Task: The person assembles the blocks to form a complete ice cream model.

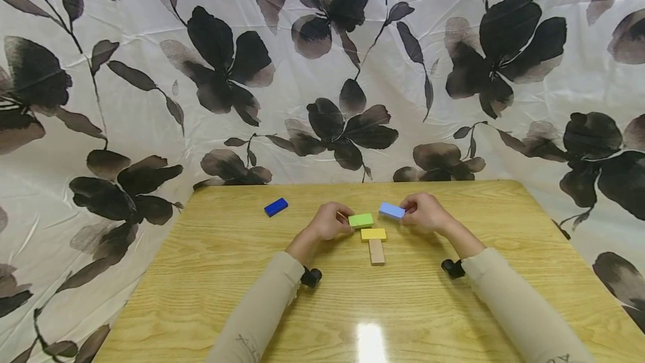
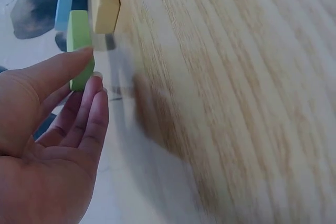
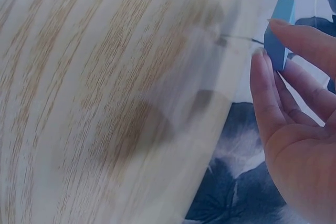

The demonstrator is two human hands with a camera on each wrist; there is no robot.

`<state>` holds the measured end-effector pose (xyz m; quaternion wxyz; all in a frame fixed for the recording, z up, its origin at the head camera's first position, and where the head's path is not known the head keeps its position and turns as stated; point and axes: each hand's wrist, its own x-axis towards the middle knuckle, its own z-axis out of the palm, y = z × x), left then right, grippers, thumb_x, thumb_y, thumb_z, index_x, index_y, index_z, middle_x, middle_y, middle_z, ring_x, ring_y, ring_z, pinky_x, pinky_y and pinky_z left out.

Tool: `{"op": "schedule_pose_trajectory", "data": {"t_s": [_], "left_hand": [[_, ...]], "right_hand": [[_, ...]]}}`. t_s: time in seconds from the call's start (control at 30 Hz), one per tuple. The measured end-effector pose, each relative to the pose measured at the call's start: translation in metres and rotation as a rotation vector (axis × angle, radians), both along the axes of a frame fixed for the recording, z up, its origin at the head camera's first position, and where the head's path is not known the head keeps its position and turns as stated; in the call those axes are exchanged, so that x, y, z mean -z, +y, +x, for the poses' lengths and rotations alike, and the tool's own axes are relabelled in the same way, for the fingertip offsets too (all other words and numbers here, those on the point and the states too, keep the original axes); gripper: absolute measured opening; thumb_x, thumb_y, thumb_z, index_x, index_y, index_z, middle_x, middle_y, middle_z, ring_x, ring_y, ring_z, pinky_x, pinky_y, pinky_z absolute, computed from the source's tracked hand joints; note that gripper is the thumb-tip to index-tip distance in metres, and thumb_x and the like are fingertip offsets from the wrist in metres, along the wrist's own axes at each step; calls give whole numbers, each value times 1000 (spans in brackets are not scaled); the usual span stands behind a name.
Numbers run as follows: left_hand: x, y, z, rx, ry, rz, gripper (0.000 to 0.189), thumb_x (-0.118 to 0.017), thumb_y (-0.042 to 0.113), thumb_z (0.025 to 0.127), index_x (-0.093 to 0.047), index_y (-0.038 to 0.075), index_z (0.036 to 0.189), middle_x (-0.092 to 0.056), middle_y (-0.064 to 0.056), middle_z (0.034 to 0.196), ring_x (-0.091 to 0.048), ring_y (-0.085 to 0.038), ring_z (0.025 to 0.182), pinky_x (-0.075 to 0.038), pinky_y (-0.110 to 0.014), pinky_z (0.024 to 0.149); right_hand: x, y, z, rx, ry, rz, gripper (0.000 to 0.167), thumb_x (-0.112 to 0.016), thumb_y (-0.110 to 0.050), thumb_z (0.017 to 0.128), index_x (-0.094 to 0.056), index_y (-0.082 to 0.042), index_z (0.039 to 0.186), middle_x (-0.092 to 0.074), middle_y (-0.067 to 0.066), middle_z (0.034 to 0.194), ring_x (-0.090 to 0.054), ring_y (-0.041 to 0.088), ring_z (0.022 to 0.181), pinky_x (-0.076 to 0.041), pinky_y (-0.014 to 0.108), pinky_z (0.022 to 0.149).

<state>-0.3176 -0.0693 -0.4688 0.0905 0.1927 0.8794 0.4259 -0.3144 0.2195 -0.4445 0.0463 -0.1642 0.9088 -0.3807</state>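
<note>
Between thumb and fingers, my left hand [image 1: 332, 221] pinches a green block [image 1: 360, 220] by its left end. In the left wrist view the green block [image 2: 80, 35] is held just off the wooden surface. My right hand [image 1: 425, 213] pinches a light blue block [image 1: 392, 210] by its right end; the right wrist view shows this block [image 3: 280, 32] raised above the table too. Just in front of the green block, a yellow block [image 1: 373, 234] lies crosswise on the table. A plain wooden block [image 1: 376, 252] runs from it toward me, the two forming a T.
A dark blue block [image 1: 276, 207] lies apart, left of my left hand. Beneath everything is a wood-grain table [image 1: 211, 296], its far edge against a white cloth with dark flowers [image 1: 332, 128]. Each wrist wears a small black camera.
</note>
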Motion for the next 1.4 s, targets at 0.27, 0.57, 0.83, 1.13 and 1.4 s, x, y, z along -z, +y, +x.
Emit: {"op": "schedule_pose_trajectory", "data": {"t_s": [0.27, 0.57, 0.83, 1.13, 1.4], "left_hand": [[6, 5, -6, 9, 39, -10, 39, -83, -3, 80, -73, -4, 118, -72, -14, 94, -65, -11, 72, -52, -23, 67], [8, 8, -8, 3, 23, -22, 40, -84, -2, 79, -74, -3, 118, -73, -13, 92, -65, -11, 73, -51, -23, 67], [8, 10, -9, 10, 36, -37, 39, -85, 0, 79, -75, -2, 116, -72, -10, 88, -62, -10, 71, -50, -22, 66], [10, 11, -10, 42, 61, -47, 39, -85, -1, 78, -75, -3, 115, -72, -10, 88, -62, -10, 72, -51, -23, 68], [9, 12, -10, 51, 59, -34, 39, -84, -2, 79, -74, -4, 116, -71, -8, 80, -60, -8, 67, -50, -23, 67]], "right_hand": [[1, -2, -3, -2, 12, 8, 24, -80, 0, 83, -73, 7, 104, -72, 14, 93, -66, 20, 84, -53, 35, 76], [4, -8, -4, -12, 13, 5, 21, -80, 0, 83, -73, 7, 101, -71, 12, 89, -63, 19, 80, -51, 32, 74], [7, -16, -5, -8, 19, -6, 21, -81, 1, 83, -72, 8, 101, -71, 15, 89, -64, 22, 81, -52, 31, 73], [14, -21, -11, 5, 20, 5, 23, -81, 0, 83, -73, 7, 103, -71, 12, 90, -65, 19, 80, -53, 34, 75], [19, -26, -15, -5, 18, 6, 20, -78, 3, 82, -73, 7, 100, -72, 13, 88, -65, 19, 79, -52, 31, 72]]}}
